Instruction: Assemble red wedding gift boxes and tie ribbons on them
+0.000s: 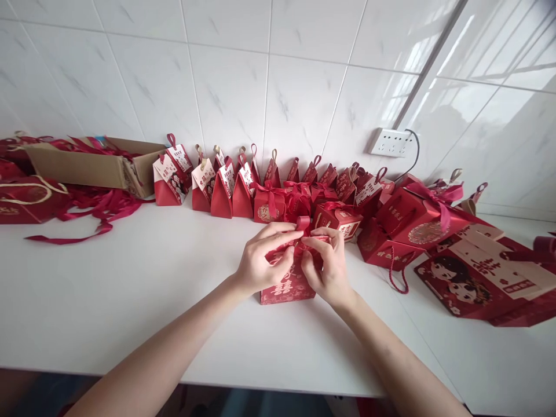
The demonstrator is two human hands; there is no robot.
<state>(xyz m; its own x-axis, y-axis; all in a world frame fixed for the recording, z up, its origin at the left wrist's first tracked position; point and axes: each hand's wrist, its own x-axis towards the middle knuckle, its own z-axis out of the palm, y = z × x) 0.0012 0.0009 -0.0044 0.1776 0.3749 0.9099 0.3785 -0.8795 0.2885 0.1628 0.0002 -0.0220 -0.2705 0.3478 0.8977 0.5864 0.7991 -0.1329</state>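
Note:
A red gift box [287, 289] with pale printed characters stands upright on the white table in front of me. My left hand [266, 258] is at its upper left side, thumb and fingers pinched near the top. From the other side my right hand [328, 263] closes its fingers on the box's top. A loop of red ribbon [303, 222] sticks up between the two hands. The fingers cover most of the box's peak, so exactly how the ribbon passes through it is hidden.
Behind stands a row of small red boxes [222, 194] with ribbon loops. Larger red boxes [428, 217] are stacked at right. At left, a cardboard box [82, 165] holds ribbons, with loose ribbon [104, 211] before it. A power strip [391, 143] is on the tiled wall.

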